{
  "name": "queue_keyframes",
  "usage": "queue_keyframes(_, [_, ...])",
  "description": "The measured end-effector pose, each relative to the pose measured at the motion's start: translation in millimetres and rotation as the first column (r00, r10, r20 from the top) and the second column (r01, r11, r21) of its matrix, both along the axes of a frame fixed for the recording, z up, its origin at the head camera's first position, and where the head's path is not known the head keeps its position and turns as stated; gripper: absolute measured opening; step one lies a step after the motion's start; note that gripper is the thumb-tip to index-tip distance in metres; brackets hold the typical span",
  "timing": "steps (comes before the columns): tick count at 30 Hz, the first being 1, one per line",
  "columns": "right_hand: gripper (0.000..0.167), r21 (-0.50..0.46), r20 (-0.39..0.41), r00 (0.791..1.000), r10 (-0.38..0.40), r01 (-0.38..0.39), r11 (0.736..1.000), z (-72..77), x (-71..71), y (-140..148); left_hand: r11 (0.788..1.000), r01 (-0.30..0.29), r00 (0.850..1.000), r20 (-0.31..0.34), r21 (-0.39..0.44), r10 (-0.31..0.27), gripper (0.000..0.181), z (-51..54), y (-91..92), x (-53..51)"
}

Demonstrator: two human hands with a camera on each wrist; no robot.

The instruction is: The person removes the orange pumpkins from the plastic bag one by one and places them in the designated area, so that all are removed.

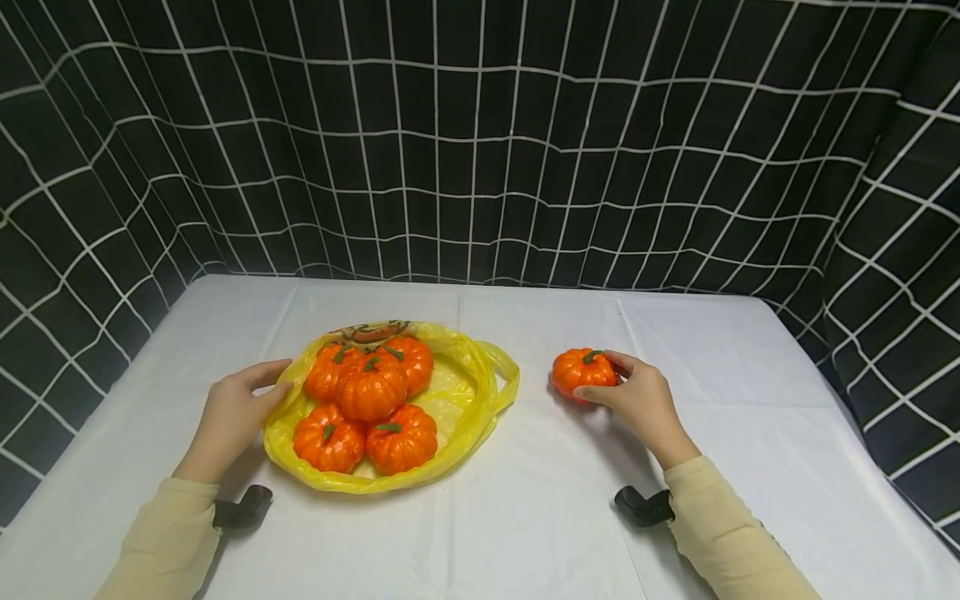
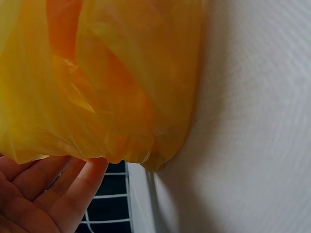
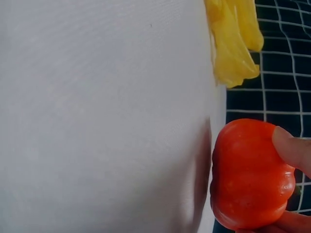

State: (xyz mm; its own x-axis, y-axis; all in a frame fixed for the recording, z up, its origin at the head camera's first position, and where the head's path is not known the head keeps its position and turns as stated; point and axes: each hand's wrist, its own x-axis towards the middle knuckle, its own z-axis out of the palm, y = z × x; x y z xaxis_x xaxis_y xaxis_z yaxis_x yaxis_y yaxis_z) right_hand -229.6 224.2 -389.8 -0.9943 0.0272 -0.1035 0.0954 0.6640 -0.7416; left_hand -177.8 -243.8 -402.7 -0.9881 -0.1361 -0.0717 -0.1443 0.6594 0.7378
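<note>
A yellow plastic bag (image 1: 450, 400) lies with its mouth spread wide, several small orange pumpkins (image 1: 371, 387) with green stems piled inside. At the bag's left rim, my left hand (image 1: 238, 408) pinches the edge between thumb and fingers. In the left wrist view its fingertips are hidden behind the yellow plastic (image 2: 136, 97). Right of the bag, my right hand (image 1: 637, 400) grips a single orange pumpkin (image 1: 581, 372), thumb on the near side and fingers on the far side. The right wrist view shows this pumpkin (image 3: 250, 174) close to the cloth; whether it touches, I cannot tell.
White cloth covers the table (image 1: 517, 517). A loop handle (image 1: 506, 375) of the bag sticks out toward the right-hand pumpkin. Black cloth with a white grid (image 1: 480, 167) hangs behind the table and along both sides.
</note>
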Motion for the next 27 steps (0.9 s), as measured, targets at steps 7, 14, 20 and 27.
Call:
queue_keyframes(7, [0.080, 0.010, 0.018, 1.000, 0.008, -0.008, 1.000, -2.5, -1.4, 2.2, 1.000, 0.004, 1.000, -0.010, -0.012, -0.004, 0.048, 0.7, 1.2, 0.7])
queue_keyframes(14, [0.078, -0.001, 0.020, 1.000, 0.017, -0.017, 1.000, -3.4, -2.1, 2.6, 1.000, 0.004, 1.000, -0.010, -0.015, -0.004, 0.047, 1.4, 1.5, 1.1])
queue_keyframes(20, [0.081, -0.033, 0.038, 0.999, 0.026, -0.025, 0.999, -4.2, -2.5, 3.3, 1.000, 0.001, 1.000, 0.007, -0.014, -0.001, 0.048, 0.9, 1.5, -0.1])
queue_keyframes(27, [0.085, -0.061, 0.064, 0.998, 0.027, -0.024, 0.998, -3.6, -2.2, 3.3, 1.000, -0.003, 1.000, 0.026, -0.010, 0.003, 0.048, 1.5, 2.8, -0.1])
